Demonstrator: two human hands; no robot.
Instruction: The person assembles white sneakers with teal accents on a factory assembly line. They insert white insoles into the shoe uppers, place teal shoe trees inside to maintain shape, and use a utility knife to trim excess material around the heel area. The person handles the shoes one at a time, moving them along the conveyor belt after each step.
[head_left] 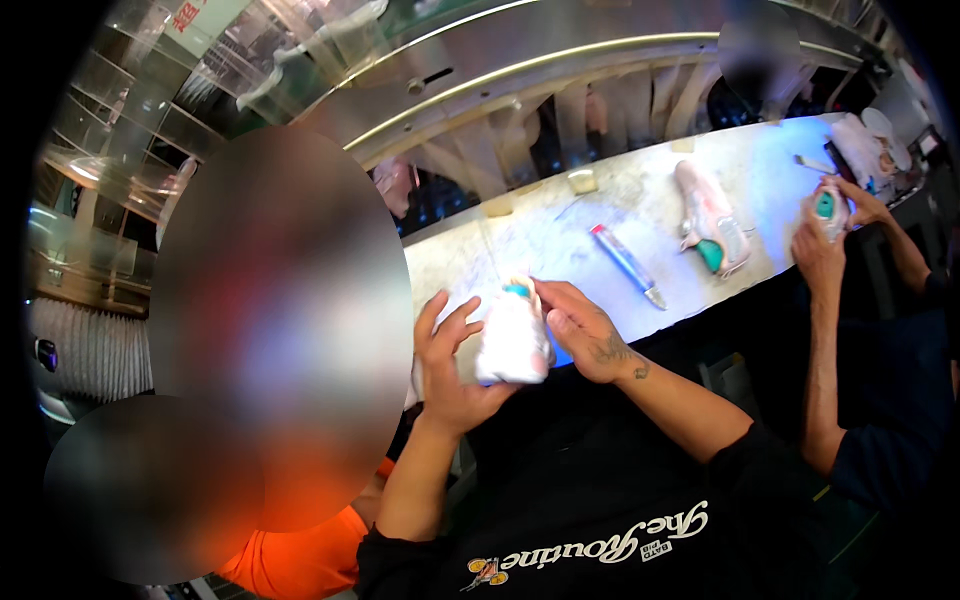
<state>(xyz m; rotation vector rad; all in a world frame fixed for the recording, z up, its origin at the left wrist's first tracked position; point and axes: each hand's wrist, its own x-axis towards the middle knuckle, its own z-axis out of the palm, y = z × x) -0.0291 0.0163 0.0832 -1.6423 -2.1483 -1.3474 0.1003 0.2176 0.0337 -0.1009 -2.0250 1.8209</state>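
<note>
A white and pale pink shoe point(513, 347) with a teal lining is held up over the near edge of the bench, somewhat blurred. From its right side my right hand point(590, 335) grips it near the collar, thumb and forefinger closed on the edge. My left hand point(447, 365) cups its left side, thumb under the lower end and upper fingers spread. A blue-white tube with a red end point(628, 264) lies on the bench to the right of my hands. Beyond the tube lies another pale pink shoe point(710, 215) with teal inside.
The long pale worktop point(560, 235) runs up toward the right, below a metal frame point(520, 75). At the far right a co-worker's hands point(825, 240) hold a similar shoe point(826, 208), near a brush point(813, 162). A person in an orange sleeve point(305, 555) is close on my left.
</note>
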